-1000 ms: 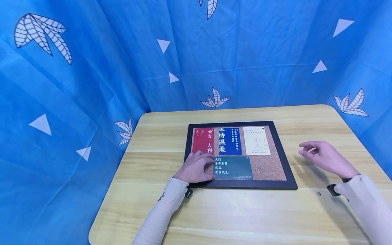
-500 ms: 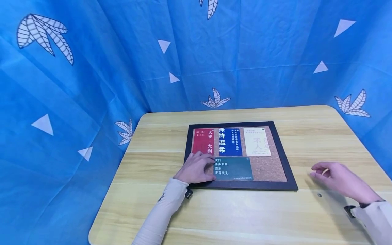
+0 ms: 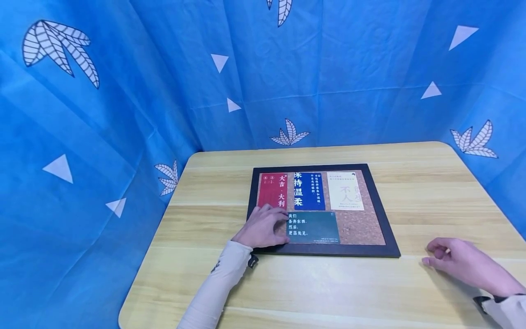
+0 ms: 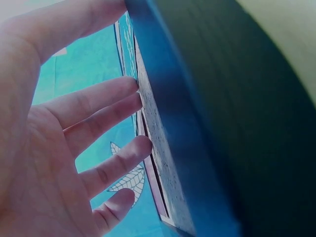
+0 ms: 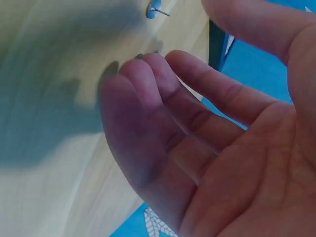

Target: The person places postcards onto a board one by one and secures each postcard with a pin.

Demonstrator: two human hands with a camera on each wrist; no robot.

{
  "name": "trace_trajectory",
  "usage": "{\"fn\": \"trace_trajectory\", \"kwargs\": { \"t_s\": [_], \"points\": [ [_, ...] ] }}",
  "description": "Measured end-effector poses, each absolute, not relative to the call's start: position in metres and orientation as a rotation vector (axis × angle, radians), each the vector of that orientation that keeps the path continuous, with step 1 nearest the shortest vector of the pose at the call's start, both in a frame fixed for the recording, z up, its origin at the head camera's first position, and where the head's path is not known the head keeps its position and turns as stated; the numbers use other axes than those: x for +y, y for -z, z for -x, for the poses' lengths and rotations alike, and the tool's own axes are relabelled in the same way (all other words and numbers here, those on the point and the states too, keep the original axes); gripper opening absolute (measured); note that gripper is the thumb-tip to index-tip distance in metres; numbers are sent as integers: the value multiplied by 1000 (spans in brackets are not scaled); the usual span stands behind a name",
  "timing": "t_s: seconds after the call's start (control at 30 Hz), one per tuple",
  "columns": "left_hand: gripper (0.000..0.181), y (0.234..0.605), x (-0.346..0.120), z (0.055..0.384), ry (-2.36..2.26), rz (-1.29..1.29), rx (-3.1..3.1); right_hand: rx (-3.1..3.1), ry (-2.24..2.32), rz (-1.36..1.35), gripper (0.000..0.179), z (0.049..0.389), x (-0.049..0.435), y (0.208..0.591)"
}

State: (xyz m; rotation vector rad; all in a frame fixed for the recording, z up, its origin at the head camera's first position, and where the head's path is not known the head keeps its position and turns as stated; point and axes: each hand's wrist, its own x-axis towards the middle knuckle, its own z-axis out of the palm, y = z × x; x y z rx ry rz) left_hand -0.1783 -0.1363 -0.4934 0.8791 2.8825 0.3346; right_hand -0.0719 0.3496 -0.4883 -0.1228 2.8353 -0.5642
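Observation:
My left hand (image 3: pixel 263 228) rests at the lower left of a black-framed cork board (image 3: pixel 341 249), fingertips at the left end of a green card (image 3: pixel 314 227). In the left wrist view its fingers (image 4: pixel 94 101) are spread against the card side of the board, and the thumb reaches the frame. My right hand (image 3: pixel 464 262) is low over the table to the right of the board, fingers loosely bent and holding nothing. A thumbtack (image 5: pixel 154 9) lies on its side, pin showing, beyond the right fingertips; in the head view it is hidden.
Across the board's top are a red card (image 3: pixel 272 188), a blue card (image 3: pixel 309 191) and a cream card (image 3: pixel 345 191). Bare cork (image 3: pixel 361 228) shows at the lower right. The wooden table (image 3: pixel 197 201) meets a blue curtain (image 3: pixel 263 59) at its back and sides.
My right hand has moved down and to the right, toward the table's near right part, and now covers the thumbtack in the head view. The left hand and cards have stayed put.

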Motion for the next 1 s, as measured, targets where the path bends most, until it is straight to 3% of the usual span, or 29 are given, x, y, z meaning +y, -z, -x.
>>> {"fn": "trace_trajectory", "kwargs": {
  "t_s": [0.2,0.63,1.0],
  "points": [
    [63,494,-136,178,-336,-886,2883,2800,565,88,43,63,352,496],
    [64,491,-135,178,-341,-882,2869,2883,561,148,7,55,352,502],
    [64,490,-136,178,-342,-879,2870,2875,553,158,6,57,347,503]
  ]
}}
